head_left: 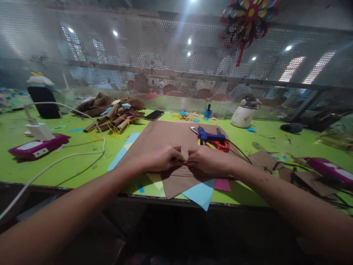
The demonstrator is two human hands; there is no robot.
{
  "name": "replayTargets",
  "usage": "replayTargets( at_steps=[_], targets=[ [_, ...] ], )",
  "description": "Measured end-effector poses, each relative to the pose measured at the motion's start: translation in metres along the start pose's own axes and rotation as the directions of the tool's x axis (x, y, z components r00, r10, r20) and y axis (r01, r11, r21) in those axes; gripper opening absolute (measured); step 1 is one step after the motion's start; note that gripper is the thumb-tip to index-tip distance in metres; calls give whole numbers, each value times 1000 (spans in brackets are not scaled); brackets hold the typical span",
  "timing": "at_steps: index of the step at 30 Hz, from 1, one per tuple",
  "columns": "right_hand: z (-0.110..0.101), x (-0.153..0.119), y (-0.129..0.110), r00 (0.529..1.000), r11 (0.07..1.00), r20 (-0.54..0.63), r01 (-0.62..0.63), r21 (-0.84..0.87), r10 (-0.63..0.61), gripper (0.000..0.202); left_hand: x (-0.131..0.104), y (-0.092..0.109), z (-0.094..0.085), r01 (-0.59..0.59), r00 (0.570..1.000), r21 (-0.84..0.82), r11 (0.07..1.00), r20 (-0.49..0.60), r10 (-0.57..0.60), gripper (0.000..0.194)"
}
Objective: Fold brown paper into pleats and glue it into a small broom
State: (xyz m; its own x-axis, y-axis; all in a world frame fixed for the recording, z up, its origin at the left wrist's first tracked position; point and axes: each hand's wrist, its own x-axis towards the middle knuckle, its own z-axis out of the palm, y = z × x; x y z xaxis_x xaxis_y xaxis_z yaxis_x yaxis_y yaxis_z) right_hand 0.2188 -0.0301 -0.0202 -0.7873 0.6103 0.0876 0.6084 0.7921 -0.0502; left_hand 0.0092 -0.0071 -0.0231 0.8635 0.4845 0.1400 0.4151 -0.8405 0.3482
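brown tubes (pixel 118 117) look finished, a brown paper piece (pixel 185 162) seems partway
left hand (pixel 165 158) pinches the paper piece over brown sheets (pixel 168 134), right hand (pixel 205 159) pinches beside it; shaping looks unfinished, glue gun (pixel 208 136) rests beyond

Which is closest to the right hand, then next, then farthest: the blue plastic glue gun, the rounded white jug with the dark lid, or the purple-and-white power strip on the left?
From the right hand:
1. Blue glue gun: just beyond it.
2. White jug: farther back, right.
3. Purple-and-white power strip: far left.
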Motion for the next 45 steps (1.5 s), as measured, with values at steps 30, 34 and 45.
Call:
replayTargets(
  at_steps=[30,34,45],
  targets=[
    [13,-6,-2,998,999,-59,-27,-34,25,16,2,-2,22,-3,990,84,996,-138,14,22],
    [13,-7,-2,999,997,-44,-25,-79,21,16,0,-2,21,-16,992,116,993,-122,30,27],
    [3,-12,-2,999,997,15,-47,-58,48,12,-8,-7,12,-75,995,84,994,-56,80,29]
  ],
)
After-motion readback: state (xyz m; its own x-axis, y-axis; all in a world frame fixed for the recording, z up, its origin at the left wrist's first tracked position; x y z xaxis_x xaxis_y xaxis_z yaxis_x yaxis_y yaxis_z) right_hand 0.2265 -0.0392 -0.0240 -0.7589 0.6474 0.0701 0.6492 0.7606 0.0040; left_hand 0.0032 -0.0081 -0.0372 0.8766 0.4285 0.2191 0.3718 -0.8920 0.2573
